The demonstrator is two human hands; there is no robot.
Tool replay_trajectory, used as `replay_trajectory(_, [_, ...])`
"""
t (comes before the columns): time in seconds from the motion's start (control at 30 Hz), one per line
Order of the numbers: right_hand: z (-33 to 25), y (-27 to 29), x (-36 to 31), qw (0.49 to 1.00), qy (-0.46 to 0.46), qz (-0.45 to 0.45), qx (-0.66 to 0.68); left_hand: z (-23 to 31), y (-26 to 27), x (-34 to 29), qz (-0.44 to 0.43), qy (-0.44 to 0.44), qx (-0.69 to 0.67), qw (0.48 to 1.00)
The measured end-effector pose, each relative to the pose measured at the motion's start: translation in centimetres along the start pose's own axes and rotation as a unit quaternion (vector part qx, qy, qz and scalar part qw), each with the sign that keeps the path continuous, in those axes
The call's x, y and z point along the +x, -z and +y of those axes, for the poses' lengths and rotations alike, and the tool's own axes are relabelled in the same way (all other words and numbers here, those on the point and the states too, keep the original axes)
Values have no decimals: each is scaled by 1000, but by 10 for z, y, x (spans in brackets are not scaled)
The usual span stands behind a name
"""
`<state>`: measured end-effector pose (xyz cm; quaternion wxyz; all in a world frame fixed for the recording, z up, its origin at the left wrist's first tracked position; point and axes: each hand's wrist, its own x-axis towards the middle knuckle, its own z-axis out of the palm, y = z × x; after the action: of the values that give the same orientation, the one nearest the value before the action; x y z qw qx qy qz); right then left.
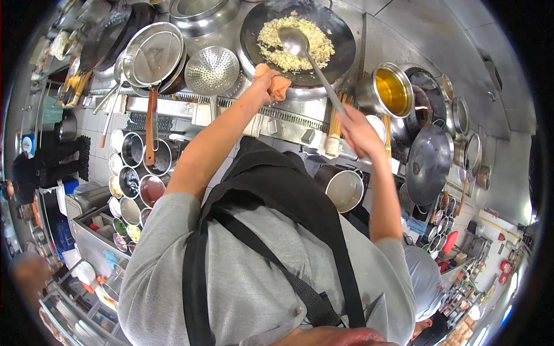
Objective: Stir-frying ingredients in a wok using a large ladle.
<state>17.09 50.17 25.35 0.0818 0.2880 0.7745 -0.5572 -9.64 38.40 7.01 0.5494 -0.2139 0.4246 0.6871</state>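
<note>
Fried rice [271, 36] lies spread in the middle of a dark wok [344, 46] on the stove at the top of the view. My left hand [266, 82] is closed on a folded orange cloth [280, 89] at the wok's near rim; the cloth hides whether a handle is beneath it. A metal ladle [295, 42] has its bowl down on the rice. Its long handle slants to the lower right, where my right hand [360, 132], slightly blurred, is wrapped round it.
Left of the wok rest a perforated strainer [212, 71] and stacked mesh sieves [153, 55]. To its right stand a pot of yellow oil [369, 92] and a round dark lid [430, 165]. Ingredient containers [153, 190] line my left; another person [424, 277] is at lower right.
</note>
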Motion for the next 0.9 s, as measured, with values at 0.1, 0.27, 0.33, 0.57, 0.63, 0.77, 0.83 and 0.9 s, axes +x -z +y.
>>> replay_trajectory(0.1, [-18,5,-68,988,-88,-19,-123,-3,5,16,-51,-24,-2,998])
replay_trajectory(0.27, [4,-21,-45,943,-44,0,-330,-14,-8,-5,6,-74,-33,997])
replay_trajectory(0.33, [-29,-6,-85,940,-33,-18,-340,-20,-10,-32,22,-46,-6,999])
replay_trajectory(0.57, [2,-3,-109,934,-17,8,-357,-28,-6,-84,21,-44,71,996])
replay_trajectory(0.63, [43,-11,-78,935,1,61,-351,-30,2,-79,18,-53,90,994])
replay_trajectory(0.77, [75,-40,3,921,16,150,-360,-71,97,-34,-27,-60,117,991])
replay_trajectory(0.83, [77,-45,7,921,52,211,-324,-94,111,-47,28,14,78,996])
replay_trajectory(0.9, [57,-26,-32,948,90,190,-241,-94,91,-82,5,23,59,998])
